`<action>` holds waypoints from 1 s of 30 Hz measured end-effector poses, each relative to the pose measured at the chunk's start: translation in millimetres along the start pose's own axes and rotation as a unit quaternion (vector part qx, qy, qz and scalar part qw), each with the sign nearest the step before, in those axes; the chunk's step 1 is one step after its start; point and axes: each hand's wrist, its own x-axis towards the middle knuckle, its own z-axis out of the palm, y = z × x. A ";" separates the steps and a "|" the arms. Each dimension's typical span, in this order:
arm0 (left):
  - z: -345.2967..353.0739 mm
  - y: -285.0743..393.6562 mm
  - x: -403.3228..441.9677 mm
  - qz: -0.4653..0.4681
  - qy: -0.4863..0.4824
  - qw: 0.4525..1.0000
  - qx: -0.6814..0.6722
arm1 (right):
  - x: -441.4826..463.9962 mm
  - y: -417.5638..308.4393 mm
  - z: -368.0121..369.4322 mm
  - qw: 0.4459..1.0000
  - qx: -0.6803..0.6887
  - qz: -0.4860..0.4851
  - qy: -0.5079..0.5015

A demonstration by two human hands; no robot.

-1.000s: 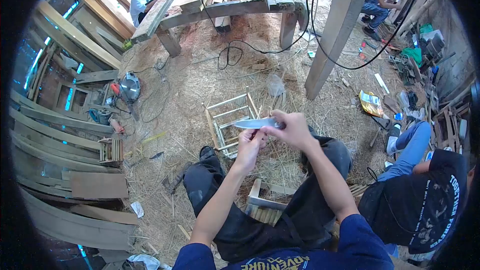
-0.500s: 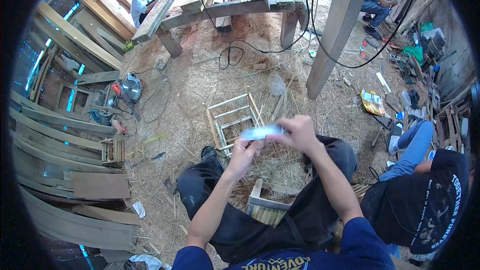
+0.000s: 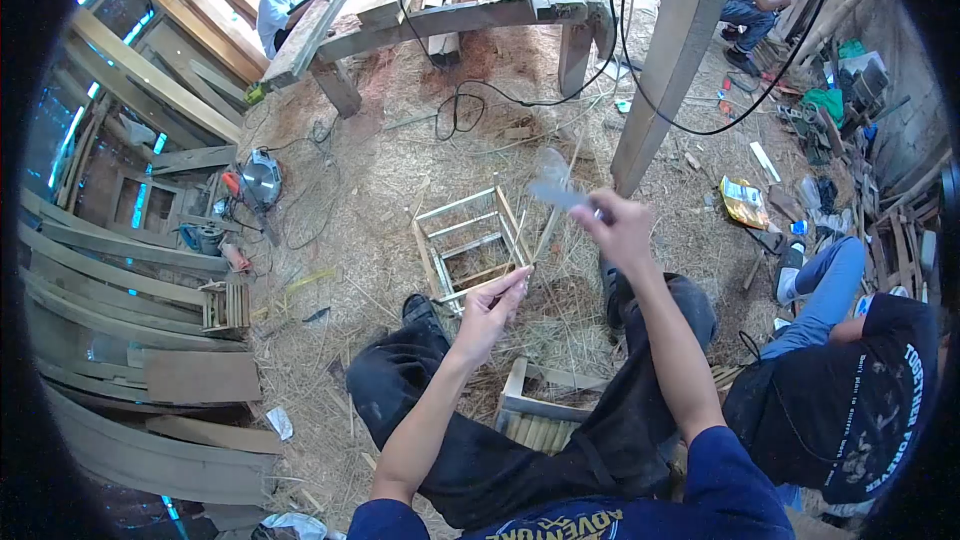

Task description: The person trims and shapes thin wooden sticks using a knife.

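My right hand is closed around the handle of a knife. Its broad, pale blade is smeared by motion and points to the left. Lower and to the left, my left hand is in a pinch, and what its fingers hold is too small to make out. Just beyond that hand, a small open frame of wooden strips stands on the straw-covered floor. Between my legs is a small wooden piece with a slatted seat, partly hidden by my trousers.
A rough workbench stands ahead, with a wooden post and hanging black cable at its right. A circular saw lies on the left. One person sits close on my right; two others are farther back.
My hands have come apart. The right hand has moved slightly up and to the right with the knife, whose blade was beside the left hand before.
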 end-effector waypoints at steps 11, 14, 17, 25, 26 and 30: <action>0.9 -2.0 5.8 -0.045 -0.004 0.999 -0.023 | 0.7 -13.0 5.4 0.898 0.379 0.196 -0.109; 1.1 -4.9 9.6 -0.052 -0.005 0.998 -0.034 | -6.4 -20.1 5.7 0.866 0.428 0.197 -0.167; 12.6 -3.9 11.1 -0.036 -0.014 0.998 -0.044 | -8.1 -23.5 6.9 0.862 0.428 0.218 -0.164; 38.8 2.4 28.4 -0.003 0.036 0.993 -0.117 | -13.6 -17.5 17.6 0.872 0.424 0.180 -0.163; 40.5 2.5 29.6 0.000 0.035 0.991 -0.127 | -13.2 -17.7 17.4 0.880 0.411 0.178 -0.155; 38.4 0.9 37.7 0.015 0.036 0.988 -0.150 | -22.5 -19.1 21.4 0.952 0.256 0.091 -0.139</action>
